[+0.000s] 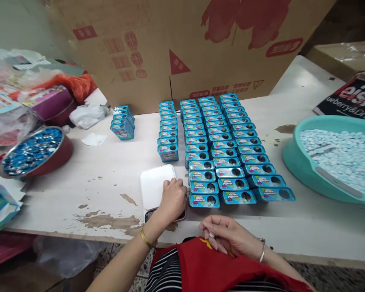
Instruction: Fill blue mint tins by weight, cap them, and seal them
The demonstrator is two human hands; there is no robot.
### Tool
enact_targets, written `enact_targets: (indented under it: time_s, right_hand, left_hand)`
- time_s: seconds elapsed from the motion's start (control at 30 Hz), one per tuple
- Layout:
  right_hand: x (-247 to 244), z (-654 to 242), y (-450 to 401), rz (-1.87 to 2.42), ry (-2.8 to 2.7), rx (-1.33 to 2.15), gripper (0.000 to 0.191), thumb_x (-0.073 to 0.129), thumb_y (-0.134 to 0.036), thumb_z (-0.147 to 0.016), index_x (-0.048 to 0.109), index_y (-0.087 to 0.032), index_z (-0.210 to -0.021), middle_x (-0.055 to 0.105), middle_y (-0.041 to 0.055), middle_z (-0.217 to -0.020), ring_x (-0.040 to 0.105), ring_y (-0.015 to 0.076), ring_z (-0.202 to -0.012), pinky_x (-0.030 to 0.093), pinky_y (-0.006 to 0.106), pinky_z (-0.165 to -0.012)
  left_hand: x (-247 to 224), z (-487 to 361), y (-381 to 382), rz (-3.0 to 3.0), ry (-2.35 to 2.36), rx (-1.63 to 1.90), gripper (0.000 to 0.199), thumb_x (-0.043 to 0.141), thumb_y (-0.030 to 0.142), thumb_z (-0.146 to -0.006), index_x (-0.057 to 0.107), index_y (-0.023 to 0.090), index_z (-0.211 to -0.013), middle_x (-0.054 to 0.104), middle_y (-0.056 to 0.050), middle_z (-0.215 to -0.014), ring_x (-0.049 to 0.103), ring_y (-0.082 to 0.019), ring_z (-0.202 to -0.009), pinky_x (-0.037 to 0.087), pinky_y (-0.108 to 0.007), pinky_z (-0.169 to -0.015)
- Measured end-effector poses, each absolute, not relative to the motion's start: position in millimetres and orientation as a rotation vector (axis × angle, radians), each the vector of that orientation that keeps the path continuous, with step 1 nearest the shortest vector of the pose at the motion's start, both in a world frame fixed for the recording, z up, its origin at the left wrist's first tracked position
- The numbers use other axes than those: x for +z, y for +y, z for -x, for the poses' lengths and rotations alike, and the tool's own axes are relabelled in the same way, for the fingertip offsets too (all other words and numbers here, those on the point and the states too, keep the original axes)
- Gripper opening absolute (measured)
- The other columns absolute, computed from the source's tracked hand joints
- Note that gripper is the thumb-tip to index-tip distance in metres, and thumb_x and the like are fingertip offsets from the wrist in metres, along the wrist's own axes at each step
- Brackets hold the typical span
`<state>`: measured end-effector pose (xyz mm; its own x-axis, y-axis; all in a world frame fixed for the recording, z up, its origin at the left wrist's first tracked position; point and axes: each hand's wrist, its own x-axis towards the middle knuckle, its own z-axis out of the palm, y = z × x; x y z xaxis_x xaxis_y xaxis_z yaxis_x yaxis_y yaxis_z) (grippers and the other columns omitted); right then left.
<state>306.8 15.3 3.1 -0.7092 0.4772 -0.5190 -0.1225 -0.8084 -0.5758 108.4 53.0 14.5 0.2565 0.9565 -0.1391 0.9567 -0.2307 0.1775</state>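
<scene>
I saw the front blue tin [204, 200] just right of the left hand [172, 198], near the worktop's [76, 186] front edge, its long top running along it. That hand was nearer, curled over the white scale [154, 183]; I couldn't tell its grip. The right hand [226, 233], by the edge, pinched a white bit [212, 234].

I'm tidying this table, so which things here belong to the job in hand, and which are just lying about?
Likely part of the job:
blue tins
white scale, partly under the left hand
small white piece in the right hand
turquoise tub of pale candies
red bowl of blue pieces, less surely

Probably just lying about:
white plastic bag
orange bag
white paper scrap
</scene>
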Motion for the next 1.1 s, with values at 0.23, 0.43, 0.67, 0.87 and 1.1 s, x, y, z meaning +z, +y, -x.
enact_targets:
  time_s: [0.23,0.43,0.67,0.87,1.1]
  right_hand:
    - [1.3,-304.5,17.0,0.975,-0.665,2.525,0.042,0.076,-0.049,-0.07,0.063,-0.012,-0.084,0.059,-0.0007,-0.065,0.048,0.0038,-0.044,0.026,0.015,-0.035]
    - [-0.3,-307.1,16.4,0.991,-0.676,2.514,0.04,0.074,-0.049,-0.073,0.062,-0.012,-0.086,0.059,-0.0005,-0.067,0.049,0.0044,-0.045,0.025,0.015,-0.035]
    - [15.7,-301.2,21.4,0.893,-0.413,2.685,0.051,0.058,-0.063,-0.08,0.063,-0.013,-0.085,0.061,0.0035,-0.07,0.051,0.0061,-0.049,0.03,0.016,-0.038]
    - [14.0,-301.0,14.1,0.882,-0.599,2.671,0.042,0.065,-0.055,-0.079,0.063,-0.014,-0.081,0.06,0.0011,-0.07,0.04,0.0009,-0.036,0.018,0.015,-0.031]
    - [5.1,-298.0,13.5,0.923,-0.693,2.649,0.045,0.066,-0.059,-0.075,0.062,-0.015,-0.082,0.058,-0.0001,-0.07,0.04,-0.0003,-0.037,0.018,0.014,-0.031]
  left_hand:
    - [18.2,-113.5,49.3,-2.341,1.785,-0.024,0.012,0.053,0.014,-0.078,0.064,0.016,-0.074,0.056,-0.013,-0.091,0.049,-0.028,-0.09,0.033,-0.042,-0.07]
    - [16.9,-115.1,49.6,-2.263,1.859,-0.007,0.016,0.05,0.011,-0.08,0.063,0.016,-0.074,0.057,-0.012,-0.09,0.05,-0.027,-0.09,0.034,-0.042,-0.072]
    - [94.3,-107.2,23.5,-2.192,1.45,0.462,0.016,0.054,0.032,-0.088,0.062,0.027,-0.101,0.059,-0.005,-0.099,0.052,-0.021,-0.096,0.041,-0.038,-0.082]
    - [89.5,-20.9,83.3,-2.183,1.75,0.82,0.025,0.052,0.033,-0.09,0.054,0.024,-0.113,0.061,-0.006,-0.105,0.056,-0.019,-0.097,0.047,-0.036,-0.082]
    - [70.2,130.7,201.8,-2.183,2.582,0.423,0.032,0.059,0.034,-0.084,0.058,0.015,-0.109,0.052,-0.013,-0.117,0.047,-0.031,-0.112,0.039,-0.045,-0.09]
